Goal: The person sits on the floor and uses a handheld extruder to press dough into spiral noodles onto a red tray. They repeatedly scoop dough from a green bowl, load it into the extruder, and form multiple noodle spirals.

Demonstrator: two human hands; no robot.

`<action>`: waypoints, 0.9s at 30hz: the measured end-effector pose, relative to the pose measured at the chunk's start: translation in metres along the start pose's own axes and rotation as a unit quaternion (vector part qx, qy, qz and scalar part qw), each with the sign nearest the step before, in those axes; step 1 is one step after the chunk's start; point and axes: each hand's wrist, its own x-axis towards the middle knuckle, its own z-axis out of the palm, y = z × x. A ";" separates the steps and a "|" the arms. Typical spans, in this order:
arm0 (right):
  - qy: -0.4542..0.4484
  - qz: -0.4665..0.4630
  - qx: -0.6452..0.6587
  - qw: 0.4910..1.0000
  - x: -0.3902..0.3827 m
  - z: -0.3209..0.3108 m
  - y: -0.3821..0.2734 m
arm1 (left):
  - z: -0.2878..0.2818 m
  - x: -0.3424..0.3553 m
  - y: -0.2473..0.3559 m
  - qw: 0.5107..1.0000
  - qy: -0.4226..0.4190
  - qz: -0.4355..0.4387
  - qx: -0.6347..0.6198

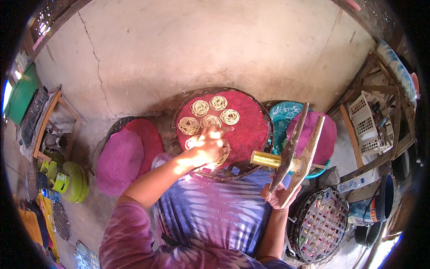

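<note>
A pale plaster wall [188, 49], smudged brown toward its foot, spans the top of the frame; a jagged crack [95, 56] runs down its left part. Grey floor [96, 226] shows at lower left. A wooden stand [46, 125] occupies the left side, a rough wooden rack [351, 136] the right. Bright light specks [44, 29] pierce the upper left.

I see 2 rough wooden press handles [307, 156], a glossy metallic gold cylinder [265, 159], and matt red cloth [248, 134] within the tray's rough woven rim [245, 172].
</note>
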 end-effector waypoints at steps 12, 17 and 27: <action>-0.021 -0.009 0.019 1.000 -0.003 -0.007 -0.004 | -0.033 0.003 0.011 0.998 -0.033 -0.050 0.034; 0.011 -0.010 0.010 1.000 -0.002 -0.007 -0.005 | -0.049 -0.004 -0.001 0.995 0.064 -0.003 0.079; 0.013 -0.024 0.024 0.999 0.001 -0.001 -0.004 | -0.034 -0.016 -0.026 0.999 0.019 0.013 0.039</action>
